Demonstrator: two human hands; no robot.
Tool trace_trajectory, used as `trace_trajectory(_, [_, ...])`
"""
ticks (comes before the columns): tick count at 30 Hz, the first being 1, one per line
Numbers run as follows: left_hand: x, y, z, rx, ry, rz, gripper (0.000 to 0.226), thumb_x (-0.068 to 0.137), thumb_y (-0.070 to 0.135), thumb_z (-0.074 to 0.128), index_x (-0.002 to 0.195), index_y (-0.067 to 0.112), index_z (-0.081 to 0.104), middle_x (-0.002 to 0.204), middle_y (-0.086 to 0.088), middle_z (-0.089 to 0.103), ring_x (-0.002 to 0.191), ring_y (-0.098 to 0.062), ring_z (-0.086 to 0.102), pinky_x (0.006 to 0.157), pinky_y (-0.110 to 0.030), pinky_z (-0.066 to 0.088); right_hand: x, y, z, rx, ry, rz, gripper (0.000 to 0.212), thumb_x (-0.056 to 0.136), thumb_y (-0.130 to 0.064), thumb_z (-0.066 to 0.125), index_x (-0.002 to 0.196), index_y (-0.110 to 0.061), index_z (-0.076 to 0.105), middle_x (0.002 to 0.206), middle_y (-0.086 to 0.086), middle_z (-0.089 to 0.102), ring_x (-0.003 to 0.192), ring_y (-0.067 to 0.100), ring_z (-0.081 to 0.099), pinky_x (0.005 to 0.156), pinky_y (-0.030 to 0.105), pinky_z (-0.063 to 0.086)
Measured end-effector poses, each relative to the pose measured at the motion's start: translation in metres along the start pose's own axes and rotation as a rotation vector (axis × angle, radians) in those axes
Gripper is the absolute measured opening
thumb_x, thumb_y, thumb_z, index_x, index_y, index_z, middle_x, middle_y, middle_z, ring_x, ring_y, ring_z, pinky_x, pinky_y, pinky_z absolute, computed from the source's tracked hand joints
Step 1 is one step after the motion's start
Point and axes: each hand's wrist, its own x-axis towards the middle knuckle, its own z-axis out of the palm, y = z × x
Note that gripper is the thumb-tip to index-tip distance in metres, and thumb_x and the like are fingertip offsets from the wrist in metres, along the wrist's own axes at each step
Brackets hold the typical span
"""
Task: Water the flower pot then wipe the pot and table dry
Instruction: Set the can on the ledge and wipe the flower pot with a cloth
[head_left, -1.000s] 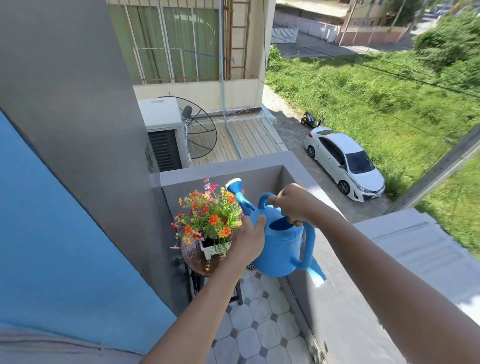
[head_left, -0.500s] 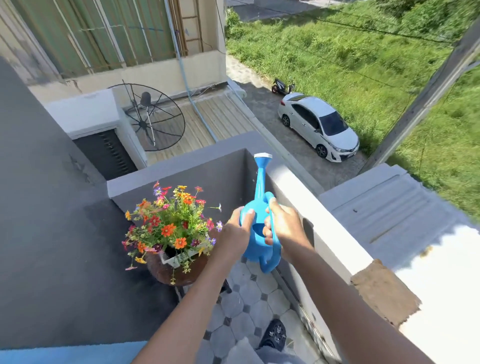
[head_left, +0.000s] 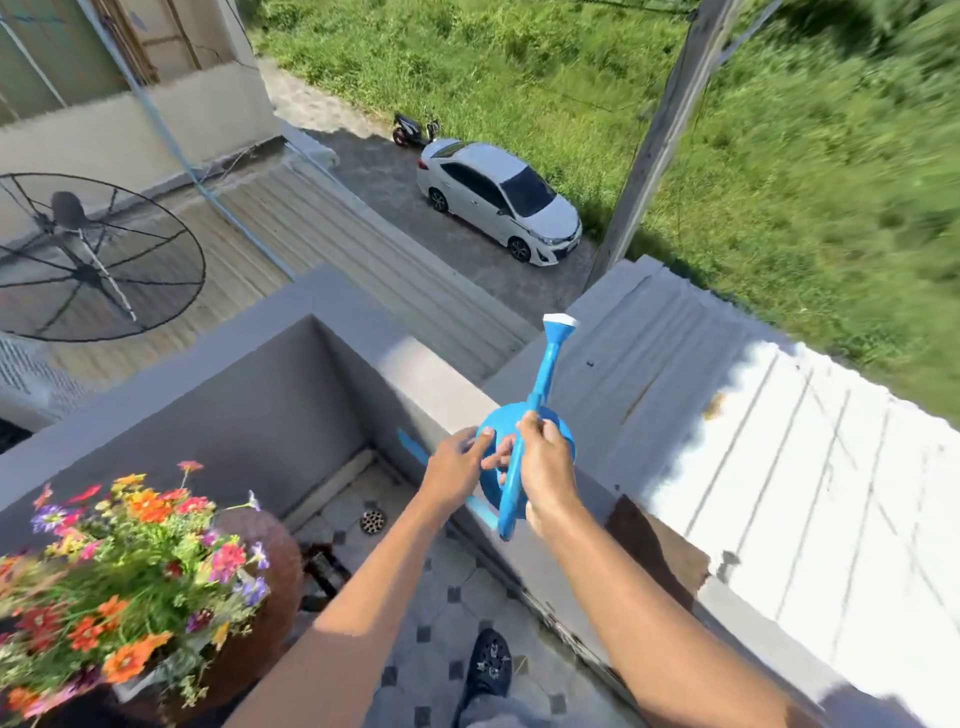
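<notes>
Heads up: you've got the blue watering can (head_left: 524, 457) right over the balcony ledge (head_left: 415, 364), so one slip and it probably drops to the roof below. Your right hand (head_left: 545, 467) is wrapped around its handle; your left hand (head_left: 454, 467) just rests open-fingered on the body. Spout points away from the flower pot (head_left: 270, 561), which sits lower left, brown, packed with bright blooms.

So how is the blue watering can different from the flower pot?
The watering can is bright blue; the flower pot is brown. The can is held up over the balcony wall, the right hand gripping its handle and the left hand at its side, while no hand touches the pot. The pot is packed with colourful flowers; the can has a long spout pointing away. Both look rounded.
</notes>
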Motion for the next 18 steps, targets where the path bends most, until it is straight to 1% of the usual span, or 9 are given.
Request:
trace_trajectory(2, [0.015,0.002,0.011,-0.033,-0.009,0.008,0.039,0.093,0.050,0.048,0.094,0.017,0.070,0.083,0.002,0.073,0.079,-0.010,0.064,0.080,-0.030,0.049,0.015,-0.001,-0.010,0.001,-0.019,0.036,0.022,0.104,-0.029,0.033,0.105,-0.012,0.047,0.069,0.003,0.065,0.050,0.014,0.066,0.045,0.024,0.046])
trace_trajectory(4, [0.023,0.007,0.017,-0.055,0.010,0.024,0.029,0.097,0.037,0.051,0.099,0.017,0.071,0.090,0.001,0.075,0.080,-0.005,0.064,0.077,-0.024,0.045,0.026,-0.002,-0.018,0.004,-0.040,0.071,0.027,0.105,-0.030,0.030,0.114,-0.009,0.044,0.079,0.005,0.068,0.056,0.014,0.066,0.049,0.027,0.047])
trace_trajectory(6, [0.029,0.010,0.021,-0.071,0.015,0.017,0.027,0.098,0.037,0.051,0.103,0.020,0.072,0.093,0.004,0.076,0.084,-0.003,0.065,0.074,-0.017,0.045,0.036,0.000,-0.026,-0.027,-0.045,0.094,0.030,0.104,-0.033,0.030,0.118,-0.011,0.044,0.089,0.007,0.072,0.065,0.017,0.064,0.056,0.031,0.050])
trace_trajectory(8, [0.033,0.012,0.024,-0.082,0.021,0.009,0.028,0.098,0.039,0.050,0.102,0.022,0.072,0.090,0.010,0.074,0.081,0.000,0.064,0.068,-0.008,0.044,0.044,0.000,-0.031,-0.050,-0.047,0.107,0.029,0.103,-0.036,0.031,0.118,-0.015,0.045,0.094,0.005,0.074,0.072,0.017,0.065,0.064,0.035,0.052])
trace_trajectory(9, [0.034,0.013,0.025,-0.083,0.024,0.013,0.027,0.098,0.039,0.049,0.097,0.023,0.071,0.083,0.014,0.072,0.075,0.002,0.062,0.064,-0.006,0.043,0.046,0.000,-0.033,-0.045,-0.053,0.114,0.030,0.103,-0.037,0.031,0.119,-0.016,0.046,0.094,0.004,0.074,0.073,0.016,0.065,0.066,0.036,0.055])
trace_trajectory(11, [0.036,0.014,0.024,-0.095,0.021,0.028,0.028,0.099,0.038,0.047,0.086,0.024,0.068,0.068,0.017,0.066,0.062,0.003,0.055,0.061,-0.011,0.041,0.049,0.000,-0.034,-0.040,-0.078,0.131,0.029,0.103,-0.037,0.032,0.119,-0.016,0.047,0.094,0.004,0.075,0.076,0.016,0.069,0.068,0.036,0.058])
trace_trajectory(12, [0.035,0.014,0.022,-0.108,0.012,0.039,0.030,0.099,0.039,0.047,0.085,0.023,0.068,0.068,0.015,0.065,0.061,0.002,0.054,0.063,-0.015,0.041,0.048,0.000,-0.034,-0.043,-0.097,0.139,0.029,0.104,-0.037,0.033,0.119,-0.016,0.047,0.095,0.004,0.075,0.079,0.016,0.071,0.068,0.036,0.058])
trace_trajectory(14, [0.036,0.009,0.020,-0.109,-0.008,0.055,0.032,0.099,0.041,0.046,0.091,0.022,0.070,0.077,0.008,0.069,0.069,-0.002,0.058,0.069,-0.020,0.045,0.047,0.002,-0.037,-0.035,-0.128,0.151,0.028,0.103,-0.037,0.036,0.120,-0.017,0.048,0.096,0.007,0.074,0.085,0.020,0.073,0.068,0.037,0.060])
trace_trajectory(18, [0.031,0.011,0.021,-0.113,-0.010,0.083,0.032,0.100,0.041,0.045,0.099,0.023,0.071,0.083,0.007,0.072,0.072,-0.002,0.061,0.069,-0.017,0.047,0.045,0.000,-0.044,0.002,-0.109,0.135,0.026,0.103,-0.034,0.041,0.119,-0.016,0.052,0.096,0.011,0.073,0.086,0.022,0.074,0.069,0.037,0.062])
